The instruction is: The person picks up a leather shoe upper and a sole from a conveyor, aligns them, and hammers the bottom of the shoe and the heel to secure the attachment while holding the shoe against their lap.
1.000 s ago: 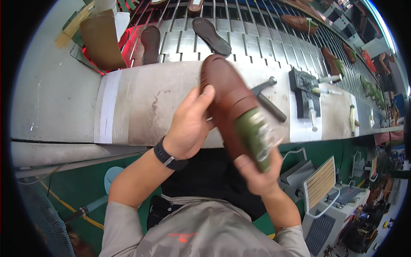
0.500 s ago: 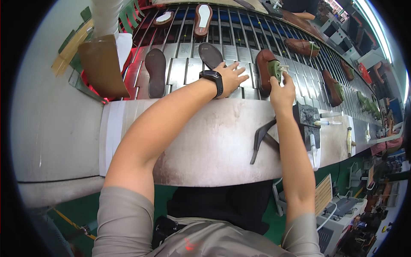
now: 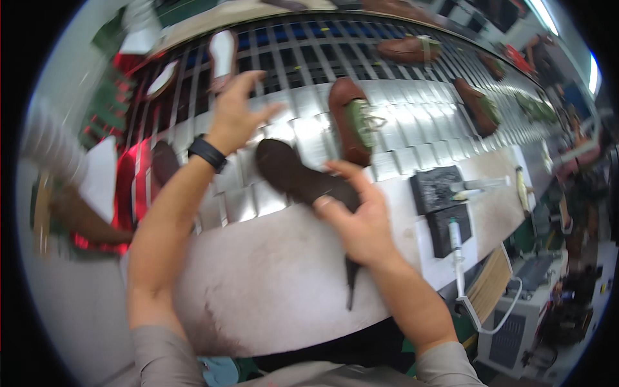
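Note:
My right hand (image 3: 361, 216) grips a dark brown shoe sole (image 3: 284, 169) by its near end, thumb on one side and fingers on the other. The sole is tilted above the edge of the metal conveyor. Farther left, my left hand (image 3: 235, 116) is open, thumb and fingers spread, holding nothing. Just beyond its fingertips lies a brown sole with a white top (image 3: 223, 55). A brown leather shoe (image 3: 348, 122) with green lining and loose laces rests on the slats beyond my right hand. Below my right wrist, a thin black piece (image 3: 352, 284) is partly hidden.
Another dark sole (image 3: 165, 161) and a second white-topped one (image 3: 162, 79) lie on the left. More brown shoes (image 3: 477, 108) sit along the conveyor (image 3: 412, 100) to the right. Black blocks (image 3: 438, 190) and syringes (image 3: 455, 235) stand on the worktable (image 3: 258, 284).
My right hand has let go of the brown shoe and now holds a dark sole. My left hand has moved left and farther out. The view has swung left.

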Demonstrator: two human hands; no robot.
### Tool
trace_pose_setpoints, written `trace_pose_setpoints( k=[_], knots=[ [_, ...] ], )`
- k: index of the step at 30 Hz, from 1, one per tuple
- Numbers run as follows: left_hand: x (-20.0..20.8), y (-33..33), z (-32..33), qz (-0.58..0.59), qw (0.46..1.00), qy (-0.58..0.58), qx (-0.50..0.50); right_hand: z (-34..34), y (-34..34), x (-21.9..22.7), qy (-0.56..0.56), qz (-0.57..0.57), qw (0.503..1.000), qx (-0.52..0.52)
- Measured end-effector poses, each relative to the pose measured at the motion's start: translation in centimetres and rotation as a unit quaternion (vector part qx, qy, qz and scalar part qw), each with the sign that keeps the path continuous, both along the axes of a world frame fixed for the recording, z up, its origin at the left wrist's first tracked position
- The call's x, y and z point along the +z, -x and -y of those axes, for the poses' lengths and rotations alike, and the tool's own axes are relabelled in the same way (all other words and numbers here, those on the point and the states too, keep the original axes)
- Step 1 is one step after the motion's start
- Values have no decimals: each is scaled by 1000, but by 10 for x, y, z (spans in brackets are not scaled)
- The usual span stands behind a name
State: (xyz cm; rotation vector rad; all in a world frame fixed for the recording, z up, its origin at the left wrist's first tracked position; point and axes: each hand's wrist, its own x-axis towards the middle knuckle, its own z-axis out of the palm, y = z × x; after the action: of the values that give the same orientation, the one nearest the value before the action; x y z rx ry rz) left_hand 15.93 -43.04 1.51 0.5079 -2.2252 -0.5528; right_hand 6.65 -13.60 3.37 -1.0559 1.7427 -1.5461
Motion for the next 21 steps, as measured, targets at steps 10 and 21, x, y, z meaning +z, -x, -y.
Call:
trace_pose_setpoints(
  k=[10,21],
  knots=[
    [-78,34,197,244,874,-103,407,-9,-16,1,57,14,998,13],
    [45,-123,-38,-55,962,-220,152,-97,-89,-9,107,-67,992,20]
  ],
)
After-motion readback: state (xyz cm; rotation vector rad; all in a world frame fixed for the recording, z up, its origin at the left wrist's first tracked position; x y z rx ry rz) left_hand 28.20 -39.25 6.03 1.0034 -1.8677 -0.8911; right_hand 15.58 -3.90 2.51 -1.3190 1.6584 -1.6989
